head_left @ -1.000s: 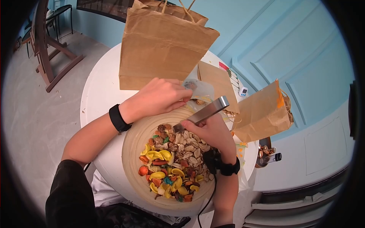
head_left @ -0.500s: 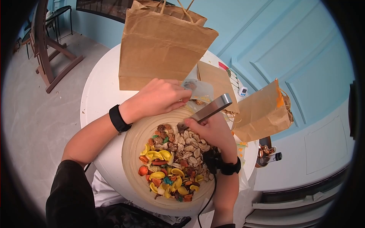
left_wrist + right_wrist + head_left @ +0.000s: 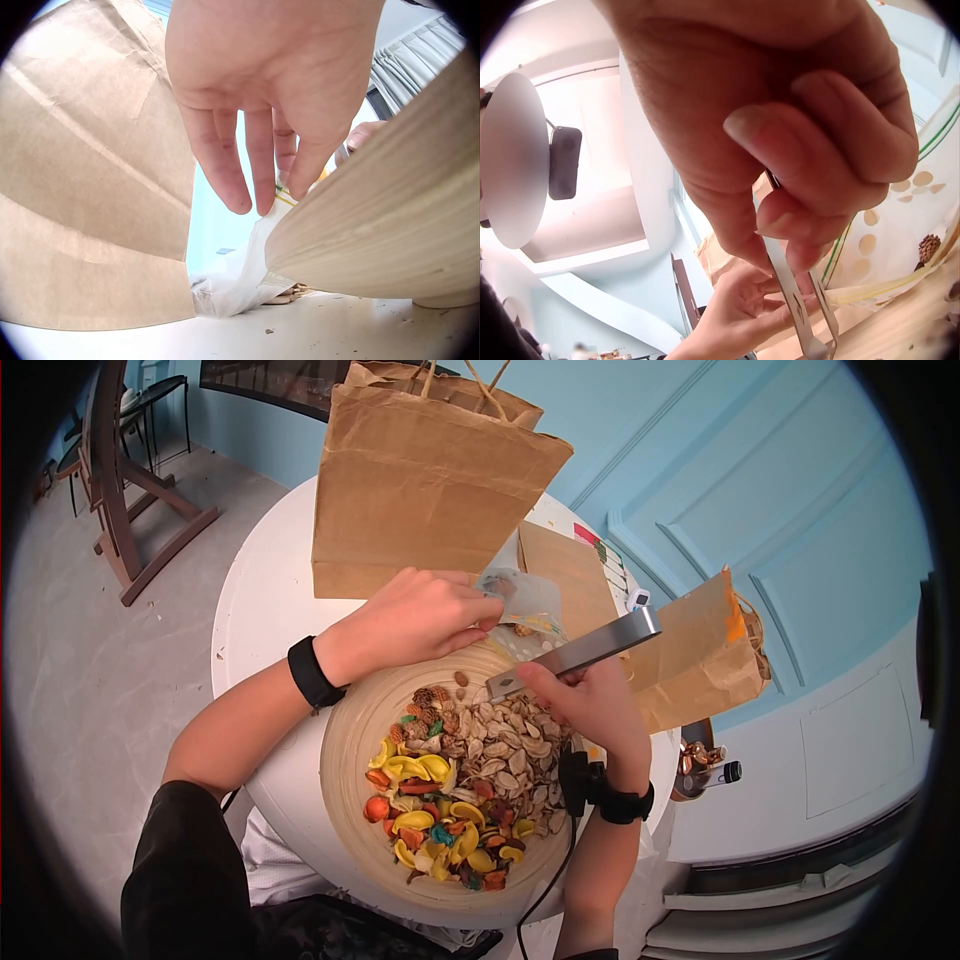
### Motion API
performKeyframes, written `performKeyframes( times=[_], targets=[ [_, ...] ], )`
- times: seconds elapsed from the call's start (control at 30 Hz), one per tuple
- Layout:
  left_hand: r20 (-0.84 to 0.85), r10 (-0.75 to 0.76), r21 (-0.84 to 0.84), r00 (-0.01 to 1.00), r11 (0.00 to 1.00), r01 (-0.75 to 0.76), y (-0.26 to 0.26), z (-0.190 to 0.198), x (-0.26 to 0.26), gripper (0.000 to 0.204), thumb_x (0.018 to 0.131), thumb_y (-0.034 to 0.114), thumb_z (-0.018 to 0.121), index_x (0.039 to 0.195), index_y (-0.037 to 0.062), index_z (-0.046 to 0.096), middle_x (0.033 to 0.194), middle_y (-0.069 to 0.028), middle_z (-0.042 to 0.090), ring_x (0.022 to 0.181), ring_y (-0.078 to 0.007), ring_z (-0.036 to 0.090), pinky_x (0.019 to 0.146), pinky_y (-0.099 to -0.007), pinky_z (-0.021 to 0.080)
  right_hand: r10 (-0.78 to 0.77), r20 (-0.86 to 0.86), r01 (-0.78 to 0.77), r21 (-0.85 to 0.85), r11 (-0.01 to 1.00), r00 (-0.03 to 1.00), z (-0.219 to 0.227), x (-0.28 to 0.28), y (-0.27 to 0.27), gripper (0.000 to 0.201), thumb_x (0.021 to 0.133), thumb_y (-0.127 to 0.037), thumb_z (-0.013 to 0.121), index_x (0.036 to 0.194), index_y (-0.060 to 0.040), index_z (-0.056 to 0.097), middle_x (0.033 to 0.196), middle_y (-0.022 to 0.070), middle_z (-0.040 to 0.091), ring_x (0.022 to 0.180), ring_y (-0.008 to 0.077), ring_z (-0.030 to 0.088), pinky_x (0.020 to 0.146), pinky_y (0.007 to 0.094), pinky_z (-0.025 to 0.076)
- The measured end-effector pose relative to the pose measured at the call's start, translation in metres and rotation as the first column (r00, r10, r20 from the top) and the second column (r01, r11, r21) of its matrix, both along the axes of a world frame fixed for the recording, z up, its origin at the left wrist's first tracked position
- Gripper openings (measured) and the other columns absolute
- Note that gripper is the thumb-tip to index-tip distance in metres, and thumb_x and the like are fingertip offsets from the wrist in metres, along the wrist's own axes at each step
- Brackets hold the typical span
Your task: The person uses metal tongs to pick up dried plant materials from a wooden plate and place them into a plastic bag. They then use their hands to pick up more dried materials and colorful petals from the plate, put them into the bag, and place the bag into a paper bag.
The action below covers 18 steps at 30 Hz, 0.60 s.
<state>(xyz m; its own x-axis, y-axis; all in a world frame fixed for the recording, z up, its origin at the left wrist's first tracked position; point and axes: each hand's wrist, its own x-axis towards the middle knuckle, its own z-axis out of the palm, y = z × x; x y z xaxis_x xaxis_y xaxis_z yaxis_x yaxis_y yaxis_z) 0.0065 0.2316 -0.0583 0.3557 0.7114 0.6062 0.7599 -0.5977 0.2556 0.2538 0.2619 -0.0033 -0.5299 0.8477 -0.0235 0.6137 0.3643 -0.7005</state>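
Note:
In the head view the left hand (image 3: pixel 430 615) pinches the edge of a clear plastic bag (image 3: pixel 530 595) at the far rim of a round wooden bowl (image 3: pixel 337 810). The left wrist view shows the bag (image 3: pixel 240 277) hanging down outside the bowl (image 3: pixel 375 217), below the fingertips. My right hand (image 3: pixel 595 705) grips metal tongs (image 3: pixel 600 640), their tips low over the bowl's far part. Pale dried pieces (image 3: pixel 500 745), small cones (image 3: pixel 427 705) and yellow and orange pieces (image 3: pixel 465 845) lie in the bowl. In the right wrist view a cone (image 3: pixel 928 249) shows inside the bag.
A large paper bag (image 3: pixel 430 490) stands behind the left hand on the white round table (image 3: pixel 265 585). At the right are another paper bag (image 3: pixel 700 650), a small white timer (image 3: pixel 638 599) and a dark container with a bottle (image 3: pixel 722 772). A cable hangs from the right wrist.
The right hand and tongs have moved right, away from the left hand. A small brown piece now shows in the bowl, left of the tong tips. The left hand has barely moved.

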Motion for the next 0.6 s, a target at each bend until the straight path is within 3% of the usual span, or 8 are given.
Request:
performKeyframes(
  times=[0.1,0.4,0.5,0.6],
  targets=[
    [0.002,-0.002,0.004,1.000,1.000,0.002,0.000,0.000,0.000,0.009,0.092,0.018,0.072,0.094,0.0111,0.066,0.083,-0.0065,0.069,0.084,-0.0261,0.069,0.067,-0.0412,0.054,-0.084,-0.037,0.081,-0.085,0.993,0.996,0.013,0.000,-0.004,0.034,0.088,-0.030,0.081,0.094,0.0029,0.075,0.070,0.0008,0.065,0.060,0.0086,0.055,0.055,0.0264,0.045],
    [0.016,-0.007,0.002,1.000,1.000,0.007,0.001,0.000,0.000,0.009,0.091,0.018,0.072,0.094,0.0115,0.066,0.082,-0.0057,0.069,0.085,-0.0258,0.068,0.067,-0.0414,0.054,0.144,-0.065,-0.136,0.106,0.985,0.987,-0.016,-0.016,0.001,0.036,0.087,-0.033,0.083,0.095,0.0017,0.074,0.072,0.0018,0.064,0.063,0.0085,0.056,0.057,0.0275,0.045],
    [0.017,0.000,0.000,1.000,1.000,0.000,0.001,-0.001,0.000,0.009,0.091,0.018,0.072,0.094,0.0117,0.066,0.082,-0.0058,0.069,0.085,-0.0260,0.068,0.067,-0.0414,0.053,0.148,-0.124,-0.145,0.034,0.989,0.981,-0.021,-0.019,0.000,0.039,0.086,-0.035,0.084,0.094,0.0015,0.073,0.071,0.0014,0.063,0.062,0.0091,0.054,0.057,0.0277,0.044],
    [0.009,0.003,0.003,1.000,1.000,-0.003,0.001,0.000,0.000,0.009,0.091,0.018,0.072,0.094,0.0116,0.066,0.082,-0.0060,0.068,0.084,-0.0262,0.068,0.067,-0.0414,0.053,0.126,-0.063,-0.123,0.052,0.991,0.990,-0.022,-0.022,-0.003,0.041,0.086,-0.037,0.083,0.092,0.0011,0.071,0.070,0.0012,0.063,0.062,0.0099,0.054,0.056,0.0287,0.044]
  ],
)
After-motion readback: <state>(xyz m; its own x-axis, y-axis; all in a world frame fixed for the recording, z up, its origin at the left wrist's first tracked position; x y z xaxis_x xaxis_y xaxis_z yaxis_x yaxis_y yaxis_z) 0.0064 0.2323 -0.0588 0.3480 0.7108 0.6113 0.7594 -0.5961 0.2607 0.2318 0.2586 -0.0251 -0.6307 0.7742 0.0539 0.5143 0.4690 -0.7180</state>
